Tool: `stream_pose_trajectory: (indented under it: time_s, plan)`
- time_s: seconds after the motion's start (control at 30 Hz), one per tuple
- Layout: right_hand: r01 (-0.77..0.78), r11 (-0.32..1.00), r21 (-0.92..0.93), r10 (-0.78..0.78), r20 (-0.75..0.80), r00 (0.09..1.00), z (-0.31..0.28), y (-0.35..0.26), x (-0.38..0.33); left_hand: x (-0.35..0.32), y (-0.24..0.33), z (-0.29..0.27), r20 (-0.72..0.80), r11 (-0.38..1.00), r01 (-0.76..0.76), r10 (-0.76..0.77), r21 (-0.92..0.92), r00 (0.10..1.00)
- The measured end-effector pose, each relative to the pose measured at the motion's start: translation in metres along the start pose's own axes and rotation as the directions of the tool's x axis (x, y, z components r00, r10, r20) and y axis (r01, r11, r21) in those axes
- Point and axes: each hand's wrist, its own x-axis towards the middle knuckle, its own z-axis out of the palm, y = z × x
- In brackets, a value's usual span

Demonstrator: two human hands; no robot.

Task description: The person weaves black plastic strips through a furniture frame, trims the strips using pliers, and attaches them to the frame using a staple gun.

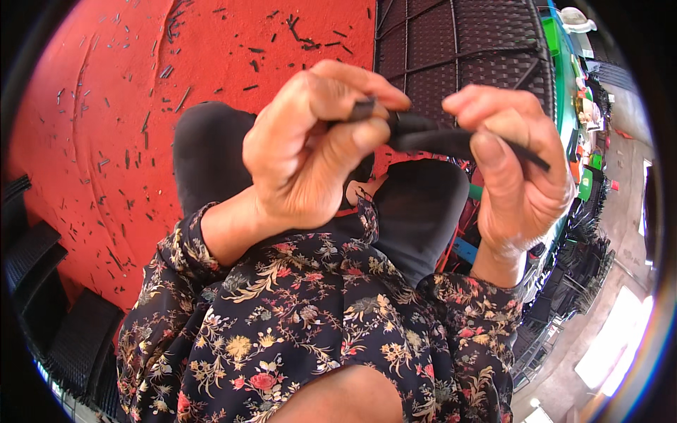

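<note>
Both hands are raised in front of my chest, close together. A short, dark, flat strip (pixel 430 141) runs between them and looks folded or doubled in the middle; motion blur hides the detail. My left hand (pixel 310 141) is closed, with thumb and fingers pinching one end of the strip. The other end is pinched by my right hand (pixel 518 155), and a tip of it sticks out past the thumb. Just beyond the hands stands a dark woven wicker panel (pixel 479 67), crossed by several thin dark strands.
Many black strip offcuts (pixel 303 42) lie scattered over the red floor (pixel 233 42). Black woven pieces (pixel 81 338) stand at the lower left. Along the right side are green and white items (pixel 585 183) and a pile of dark wicker pieces (pixel 578 275) beside a grey floor (pixel 635 211).
</note>
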Motion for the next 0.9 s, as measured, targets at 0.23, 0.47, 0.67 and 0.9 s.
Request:
stream_pose_trajectory:
  time_s: [0.23,0.47,0.67,0.9]
  plan:
    - [-0.119,0.993,-0.010,0.117,-0.089,0.989,0.037,-0.034,0.014,0.000,0.003,0.003,-0.170,0.997,0.042,-0.051,-0.058,0.984]
    - [-0.014,0.852,0.523,0.163,-0.241,0.957,0.053,-0.008,0.004,0.005,-0.005,0.000,-0.140,0.953,0.033,0.009,0.300,0.990]
    - [-0.061,0.789,0.611,0.195,-0.155,0.968,0.041,-0.017,-0.012,-0.009,0.005,0.012,-0.088,0.922,0.000,0.037,0.388,0.995]
    - [-0.171,0.791,0.587,0.325,-0.167,0.931,0.049,-0.032,-0.006,-0.015,0.012,0.008,-0.085,0.893,0.051,-0.015,0.447,0.996]
